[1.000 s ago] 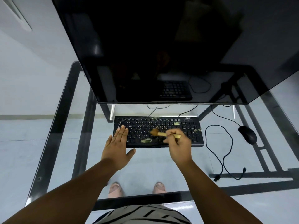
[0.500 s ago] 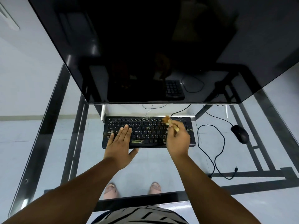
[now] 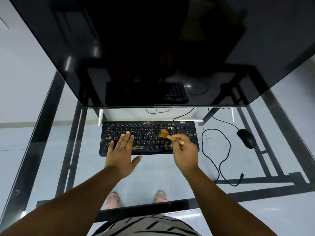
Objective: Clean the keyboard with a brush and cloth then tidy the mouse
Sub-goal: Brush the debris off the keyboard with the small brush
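Note:
A black keyboard (image 3: 150,132) with dusty smears lies on the glass desk, under the monitor's lower edge. My left hand (image 3: 121,155) rests flat on its left half, fingers spread over the keys. My right hand (image 3: 185,153) grips a small wooden-handled brush (image 3: 167,135), whose brown bristles touch the keys right of centre. A black wired mouse (image 3: 246,138) sits to the right of the keyboard, with its cable (image 3: 214,150) looping loosely between them. No cloth is in view.
A large dark monitor (image 3: 153,48) overhangs the back of the desk. The glass desk (image 3: 51,150) has a black metal frame beneath it. My feet and the tiled floor show through the glass.
The brush has swung from the keyboard's top edge down and back to the keys right of centre. My left hand stays flat on the left half. The view has shifted slightly.

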The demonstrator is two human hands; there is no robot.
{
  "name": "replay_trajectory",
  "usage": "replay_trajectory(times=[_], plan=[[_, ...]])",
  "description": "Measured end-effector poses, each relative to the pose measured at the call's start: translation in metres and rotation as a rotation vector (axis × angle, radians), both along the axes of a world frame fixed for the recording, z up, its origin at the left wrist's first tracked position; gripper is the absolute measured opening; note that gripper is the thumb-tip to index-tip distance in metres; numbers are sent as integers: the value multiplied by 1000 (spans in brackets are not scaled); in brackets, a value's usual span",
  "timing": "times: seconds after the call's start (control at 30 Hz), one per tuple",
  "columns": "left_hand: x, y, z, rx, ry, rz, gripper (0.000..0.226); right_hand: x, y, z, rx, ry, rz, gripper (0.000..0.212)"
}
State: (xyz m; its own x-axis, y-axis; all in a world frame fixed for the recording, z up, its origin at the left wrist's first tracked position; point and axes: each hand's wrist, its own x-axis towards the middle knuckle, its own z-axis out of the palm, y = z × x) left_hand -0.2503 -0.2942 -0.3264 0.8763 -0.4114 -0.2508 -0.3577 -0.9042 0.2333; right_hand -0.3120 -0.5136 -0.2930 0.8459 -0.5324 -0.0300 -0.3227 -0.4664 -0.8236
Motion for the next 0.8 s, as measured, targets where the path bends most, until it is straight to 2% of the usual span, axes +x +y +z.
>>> replay_trajectory(times=[0.07, 0.17, 0.23, 0.33, 0.4, 0.57, 0.63, 0.73, 0.8], plan=[[-3, -5, 0, -28, -12, 16, 81, -4, -5, 2, -35, -53, -140, 14], [-6, -12, 0, -30, -8, -5, 81, -6, -8, 8, 164, -80, -11, 15], [-7, -18, 1, -20, 3, -18, 81, -10, -11, 7, 156, -23, 64, 17], [-8, -26, 2, -1, 13, -29, 81, -11, -20, 8, 16, -24, -112, 23], [-9, -32, 2, 15, 9, -46, 81, -10, -27, 12, 38, -106, -196, 18], [-9, -47, 4, 16, 10, -68, 81, -1, -38, 11, 205, -110, -96, 11], [-10, -53, 5, 9, 19, -73, 81, -1, -40, 7, 165, -44, -85, 11], [-12, -60, 4, 7, 22, -88, 82, -6, -46, 8, -21, -7, -281, 13], [-14, -63, 3, 7, 22, -93, 82, -9, -51, 8, 34, -59, -311, 14]])
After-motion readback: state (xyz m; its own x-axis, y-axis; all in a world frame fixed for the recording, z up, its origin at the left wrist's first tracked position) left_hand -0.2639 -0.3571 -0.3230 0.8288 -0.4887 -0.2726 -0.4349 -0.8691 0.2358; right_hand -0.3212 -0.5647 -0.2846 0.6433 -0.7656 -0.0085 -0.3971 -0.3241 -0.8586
